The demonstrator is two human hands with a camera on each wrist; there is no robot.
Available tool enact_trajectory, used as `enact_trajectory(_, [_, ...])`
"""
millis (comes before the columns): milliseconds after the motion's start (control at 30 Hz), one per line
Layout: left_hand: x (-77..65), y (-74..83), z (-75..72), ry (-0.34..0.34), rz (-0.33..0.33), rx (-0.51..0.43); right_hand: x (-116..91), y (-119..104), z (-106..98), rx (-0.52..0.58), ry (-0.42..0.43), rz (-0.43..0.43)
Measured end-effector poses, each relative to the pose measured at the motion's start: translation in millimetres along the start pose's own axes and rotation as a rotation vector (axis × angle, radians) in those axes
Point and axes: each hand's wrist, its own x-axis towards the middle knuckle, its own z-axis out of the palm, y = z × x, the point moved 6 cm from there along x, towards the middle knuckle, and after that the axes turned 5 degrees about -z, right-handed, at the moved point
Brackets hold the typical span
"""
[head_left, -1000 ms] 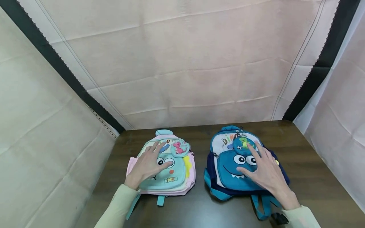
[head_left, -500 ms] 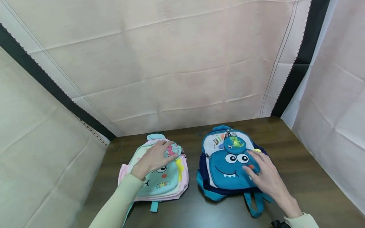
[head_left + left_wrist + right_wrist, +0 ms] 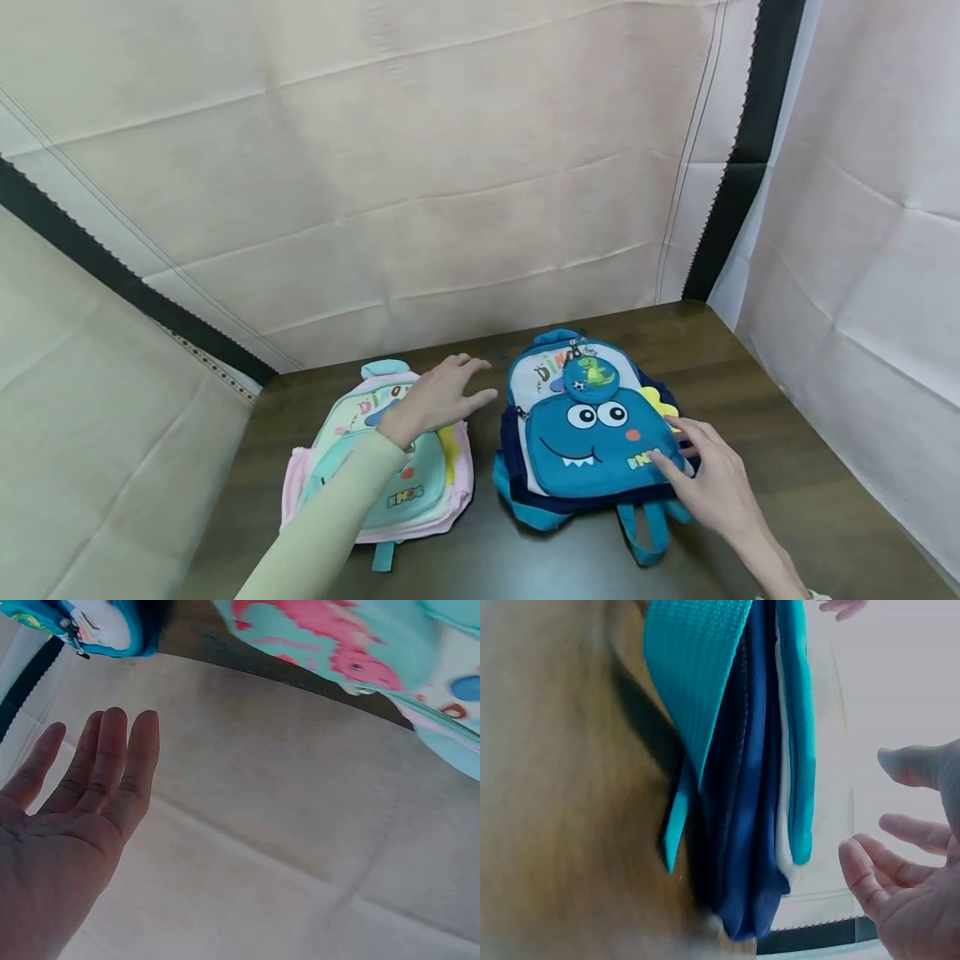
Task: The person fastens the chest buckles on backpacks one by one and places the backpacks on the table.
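Note:
A pink and mint child's backpack (image 3: 420,483) with a cartoon face lies on the table at the left. My left hand (image 3: 438,402) hovers over its upper right part, and the forearm hides much of its front. In the left wrist view the fingers (image 3: 109,754) are extended and hold nothing. A blue dinosaur backpack (image 3: 592,450) lies to the right, face up, with a round dinosaur pouch (image 3: 591,375) on its front. By its lower right edge is my right hand (image 3: 716,483), fingers loosely bent; the right wrist view shows a gap between hand and bag.
Both backpacks lie on a dark brown wooden table (image 3: 540,575). Pale fabric walls (image 3: 450,208) with dark corner strips enclose it at the back and both sides. Blue straps (image 3: 645,533) hang out from the blue backpack's lower end.
My left hand has moved right and up across the pink backpack. My right hand has slid down to the blue backpack's lower right edge. The head view has turned right; both bags appear further left.

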Motion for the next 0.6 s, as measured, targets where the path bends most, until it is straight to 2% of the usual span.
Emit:
enact_trajectory(300, [38.9,31.8,12.2,-0.044,0.061,-0.028,-10,29,-5,-0.003,-0.09,0.146])
enact_trajectory(500, [61.3,51.3,18.7,-0.079,0.102,-0.093,-15,42,-2,0.051,-0.181,0.261])
enact_trajectory(600, [71.4,60.9,23.7,-0.099,0.112,-0.089,-18,47,-1,0.078,-0.196,0.284])
